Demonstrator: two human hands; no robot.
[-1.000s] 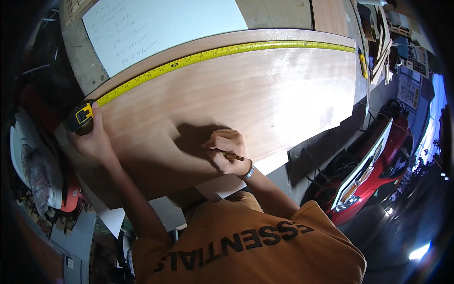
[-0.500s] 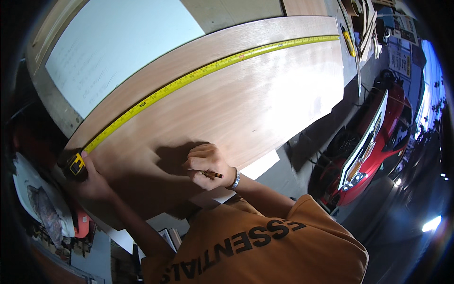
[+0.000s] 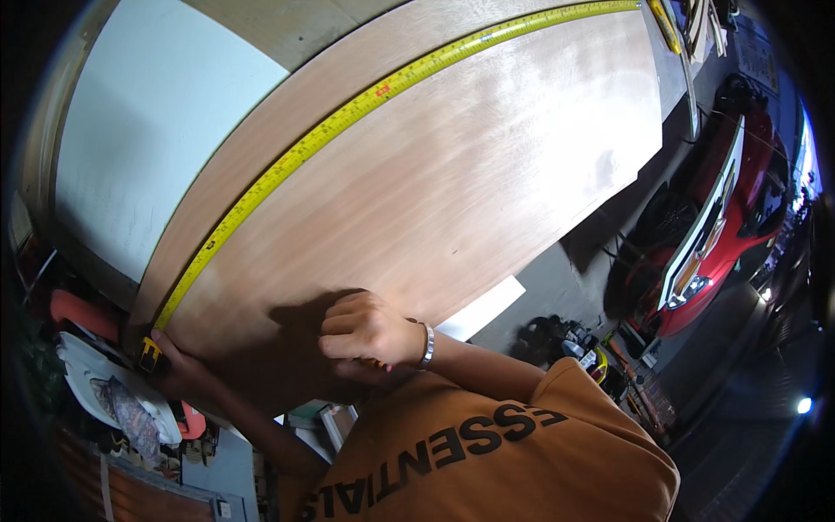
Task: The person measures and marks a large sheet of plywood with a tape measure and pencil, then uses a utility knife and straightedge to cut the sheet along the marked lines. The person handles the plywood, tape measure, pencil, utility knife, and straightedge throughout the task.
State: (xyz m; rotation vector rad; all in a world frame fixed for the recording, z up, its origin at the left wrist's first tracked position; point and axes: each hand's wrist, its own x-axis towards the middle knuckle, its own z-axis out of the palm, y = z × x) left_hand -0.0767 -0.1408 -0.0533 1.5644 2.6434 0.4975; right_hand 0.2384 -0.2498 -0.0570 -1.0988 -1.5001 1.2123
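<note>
A yellow tape measure blade [image 3: 348, 110] stretches across a pale plywood sheet [image 3: 409, 213], bending with the lens from the lower left to the far right corner. Its yellow and black case [image 3: 150, 355] is at the sheet's left end, gripped by my left hand [image 3: 181, 372], with a fingertip by the blade's mouth. My right hand [image 3: 370, 329] is closed in a fist around a pencil, over the near part of the sheet. Only the pencil's end [image 3: 381, 365] pokes out below the fingers; the rest is hidden. A shadow falls beside this hand.
A white panel [image 3: 148, 122] lies beyond the plywood on the left. A yellow cutter-like tool [image 3: 665, 26] and wood strips [image 3: 700, 26] are at the far right. A red car [image 3: 722, 248] stands right of the table. A white chair-like item [image 3: 117, 383] with cloth is at left.
The head view has shifted, so the sheet and tape sit higher and nearer. Both hands keep their holds; the right hand appears a little lower and further left, its pencil less visible.
</note>
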